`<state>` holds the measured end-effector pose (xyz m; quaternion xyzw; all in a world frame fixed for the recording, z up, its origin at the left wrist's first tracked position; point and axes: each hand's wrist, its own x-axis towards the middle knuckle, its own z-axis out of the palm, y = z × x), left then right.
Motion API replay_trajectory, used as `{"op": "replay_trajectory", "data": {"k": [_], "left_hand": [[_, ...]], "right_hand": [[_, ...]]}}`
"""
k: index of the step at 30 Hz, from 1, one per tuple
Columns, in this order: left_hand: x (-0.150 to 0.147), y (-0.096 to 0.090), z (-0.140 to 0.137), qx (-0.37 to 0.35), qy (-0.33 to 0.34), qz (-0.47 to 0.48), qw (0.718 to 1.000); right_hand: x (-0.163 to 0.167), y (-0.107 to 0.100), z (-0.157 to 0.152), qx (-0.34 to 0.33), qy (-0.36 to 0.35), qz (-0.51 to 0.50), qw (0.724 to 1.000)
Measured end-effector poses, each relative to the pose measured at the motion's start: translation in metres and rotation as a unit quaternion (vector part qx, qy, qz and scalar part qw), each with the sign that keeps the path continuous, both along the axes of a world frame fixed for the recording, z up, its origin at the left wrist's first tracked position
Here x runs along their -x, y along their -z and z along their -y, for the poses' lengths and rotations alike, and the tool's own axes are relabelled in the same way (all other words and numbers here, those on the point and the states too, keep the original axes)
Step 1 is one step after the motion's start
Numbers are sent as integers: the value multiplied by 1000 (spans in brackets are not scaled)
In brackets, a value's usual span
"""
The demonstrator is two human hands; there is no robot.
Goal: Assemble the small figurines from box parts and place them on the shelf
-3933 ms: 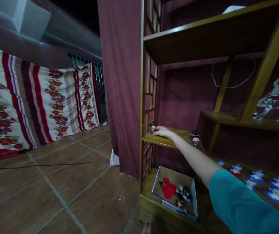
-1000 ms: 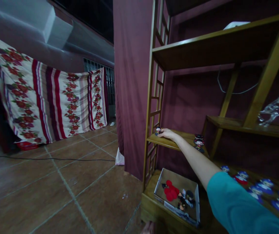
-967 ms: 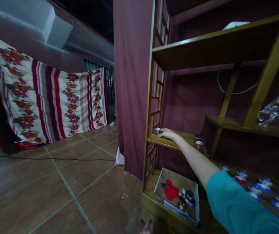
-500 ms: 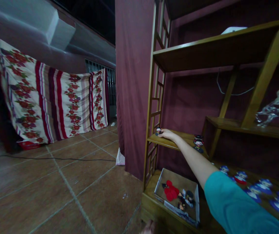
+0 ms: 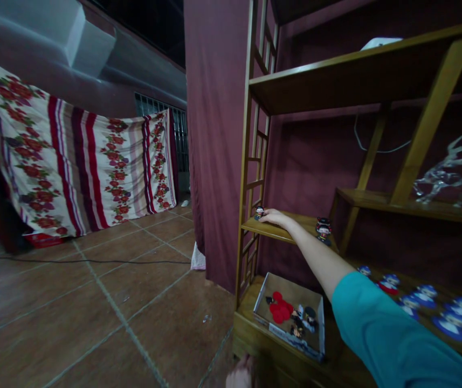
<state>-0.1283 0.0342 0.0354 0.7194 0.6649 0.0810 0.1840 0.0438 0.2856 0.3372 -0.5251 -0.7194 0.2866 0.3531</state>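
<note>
My right hand (image 5: 276, 217) reaches out to the left end of a small wooden shelf (image 5: 271, 230). Its fingers are closed at the side of a small dark-haired figurine (image 5: 259, 213), which stands upright on the shelf. Toward the right end of that shelf is another dark-haired figurine (image 5: 323, 230) with a dark headdress. Low at the bottom edge, my left hand (image 5: 240, 376) shows only in part and is dim, its fingers unclear. Below the shelf sits a shallow cardboard box (image 5: 262, 295) with red pieces (image 5: 281, 309) and several small figurines (image 5: 304, 319).
Several blue-and-white figurines (image 5: 425, 295) stand on the lower shelf at right. A clear deer ornament (image 5: 441, 175) occupies a higher shelf. A lattice side frame (image 5: 247, 161) bounds the unit's left. A black cable (image 5: 125, 262) crosses the tiled floor; a floral cloth (image 5: 81, 167) hangs behind.
The view has shifted slightly, so the shelves appear a little further left and higher. My left hand shows more at the bottom edge. My right hand stays by the same figurine.
</note>
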Motion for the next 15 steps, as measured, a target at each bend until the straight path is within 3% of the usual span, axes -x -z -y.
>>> {"op": "replay_trajectory", "data": {"k": [4, 7, 9, 12, 15], "left_hand": [[3, -3, 4, -13, 22, -4, 1000], [6, -4, 8, -44, 39, 9, 998], [8, -5, 12, -85, 51, 30, 995], [10, -4, 16, -142, 59, 53, 987], [12, 0, 17, -170, 61, 93, 979]], "right_hand": [[2, -13, 15, -9, 27, -41, 999], [4, -23, 52, -101, 85, -132, 982], [4, -16, 92, -172, 52, -189, 965], [0, 27, 158, -178, -46, -210, 960], [-11, 116, 206, -49, -85, -197, 975]]}}
